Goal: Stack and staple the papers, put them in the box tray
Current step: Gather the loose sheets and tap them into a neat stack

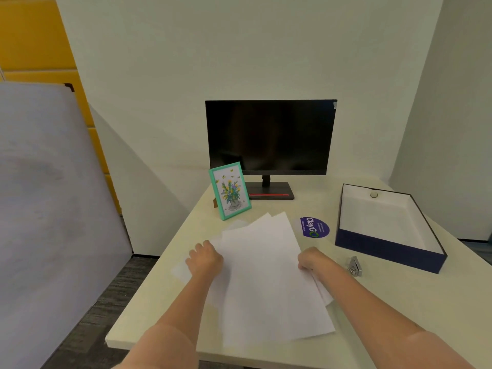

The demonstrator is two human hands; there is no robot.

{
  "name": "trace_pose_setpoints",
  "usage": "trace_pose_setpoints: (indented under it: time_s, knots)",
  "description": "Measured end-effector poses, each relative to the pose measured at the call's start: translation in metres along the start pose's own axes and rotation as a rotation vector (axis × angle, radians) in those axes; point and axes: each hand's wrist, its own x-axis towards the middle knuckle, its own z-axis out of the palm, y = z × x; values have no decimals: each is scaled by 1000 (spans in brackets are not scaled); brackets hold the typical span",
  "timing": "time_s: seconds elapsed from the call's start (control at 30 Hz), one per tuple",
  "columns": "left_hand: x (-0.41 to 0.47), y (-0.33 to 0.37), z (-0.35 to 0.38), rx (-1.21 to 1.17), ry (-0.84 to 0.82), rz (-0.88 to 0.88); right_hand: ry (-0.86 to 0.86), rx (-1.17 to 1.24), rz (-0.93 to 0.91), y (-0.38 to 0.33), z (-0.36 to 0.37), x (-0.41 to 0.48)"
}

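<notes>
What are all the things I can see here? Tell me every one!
papers: several, white, fanned out loosely mid-table
stapler: one, silver, right of the papers
box tray: one, navy outside, white inside, right side of table
sticker: one, purple, round, between papers and box tray
picture frame: one, mint green, flower picture, standing behind the papers
monitor: one, black, off, at the back
table: one, cream
left hand: on the papers' left edge
right hand: on the papers' right edge

White papers (pixel 266 275) fanned, misaligned; silver stapler (pixel 355 266) beside; open navy box tray (pixel 383 246) right.
</notes>
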Motion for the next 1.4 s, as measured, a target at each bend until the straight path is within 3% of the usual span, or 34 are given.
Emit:
trace_pose_setpoints:
  time_s: [0.17, 0.33, 0.5, 0.6, 1.0, 1.17, 1.4]
  knots:
    - [13, -23, 8, 94, -146, 57, 23, -1, 58, 1, -6, 2]
    - [15, -23, 4, 174, -58, 56, -41, 139, 118, -1, 0, 0]
    - [15, -17, 3, 133, -7, -3, -64, 215, 29, -7, 12, -13]
    - [14, -9, 5, 94, -7, -14, -29, 256, 71, -16, 21, -14]
    - [10, 14, 5, -202, -185, -156, 54, 73, 64, -18, 36, -12]
    - [7, 18, -5, -397, -264, -104, 27, 62, 106, -19, 38, -12]
    - [-3, 12, -19, -782, -339, 36, 14, 338, 123, -13, 23, -20]
